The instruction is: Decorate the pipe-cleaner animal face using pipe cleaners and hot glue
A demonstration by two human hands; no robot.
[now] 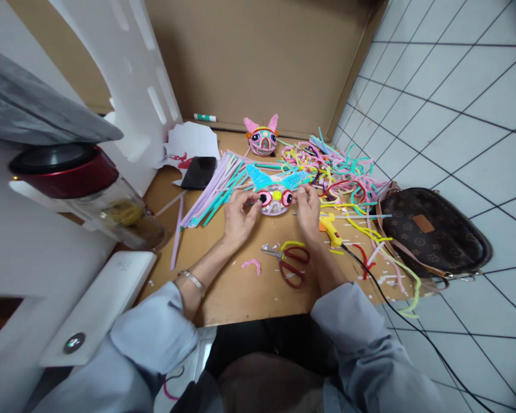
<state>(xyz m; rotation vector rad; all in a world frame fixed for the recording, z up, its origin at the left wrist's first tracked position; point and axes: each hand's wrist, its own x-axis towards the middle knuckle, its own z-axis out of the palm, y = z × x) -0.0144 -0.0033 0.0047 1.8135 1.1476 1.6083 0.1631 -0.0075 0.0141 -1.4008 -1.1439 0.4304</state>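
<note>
Between my two hands is a pipe-cleaner animal head (276, 206) with blue pointed ears, round pink-rimmed eyes and a yellow nose. My left hand (241, 217) pinches it at the eye on the left side. At the opposite edge, next to the other eye, the fingers of my right hand (308, 209) are closed on its rim; the fingertips are partly hidden. Red-handled scissors (291, 267) lie on the table below the head, close to a short pink pipe-cleaner piece (252, 265). Just right of my right hand rests a yellow hot glue gun (332, 229).
A finished-looking pink-eared head (262, 140) stands at the back. Tangled pipe cleaners (333, 166) lie at right, straight ones (217, 189) at left beside a phone (199, 172). A brown handbag (438, 229), glass bottle (129, 212), white power bank (107, 304) and trailing black cord (395, 310) flank the table.
</note>
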